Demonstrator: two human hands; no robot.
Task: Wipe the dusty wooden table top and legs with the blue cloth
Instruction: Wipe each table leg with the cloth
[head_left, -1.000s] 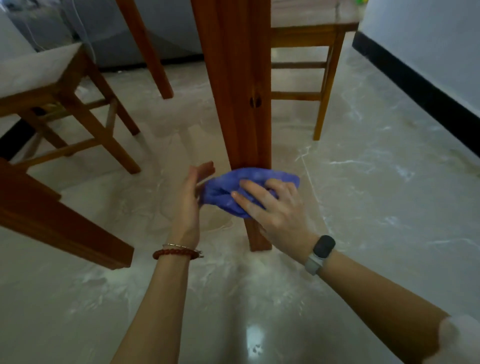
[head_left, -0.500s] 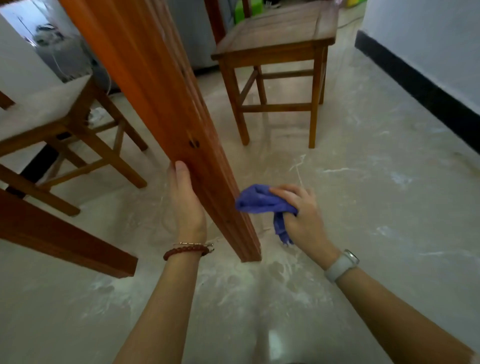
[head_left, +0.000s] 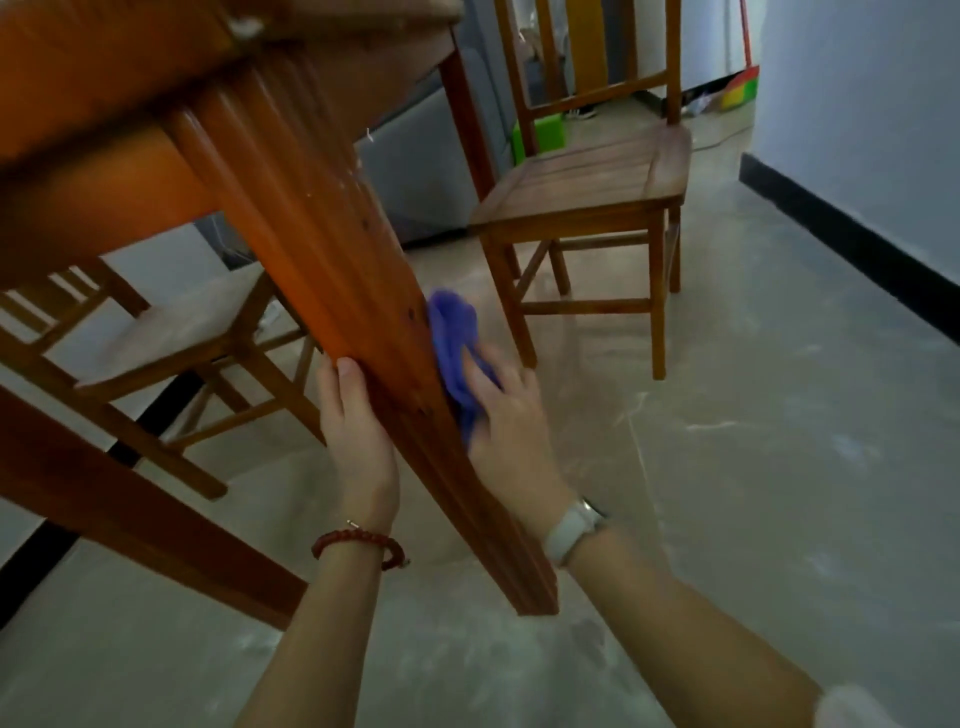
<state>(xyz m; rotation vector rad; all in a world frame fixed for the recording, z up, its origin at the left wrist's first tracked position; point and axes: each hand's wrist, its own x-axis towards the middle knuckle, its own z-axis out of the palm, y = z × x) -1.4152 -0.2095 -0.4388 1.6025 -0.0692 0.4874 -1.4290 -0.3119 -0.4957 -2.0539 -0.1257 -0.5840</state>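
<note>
A reddish wooden table leg (head_left: 332, 291) slants down from the table frame (head_left: 98, 171) at upper left to the pale floor. My left hand (head_left: 358, 431) lies flat against the leg's left face, thumb on the front edge. The blue cloth (head_left: 454, 343) is bunched against the leg's right face, about halfway up. My right hand (head_left: 506, 421) grips the cloth and presses it to the wood. Part of the cloth is hidden under my fingers.
A wooden chair (head_left: 587, 187) stands behind the leg on the right. Another chair (head_left: 166, 332) sits at left under the table, with a second table leg (head_left: 130, 504) lower left. A wall with a black skirting (head_left: 852, 244) runs along the right.
My right hand has carried the cloth up the leg's right side and pressed it on. My left hand has slid higher on the left face. The view has tilted upward.
</note>
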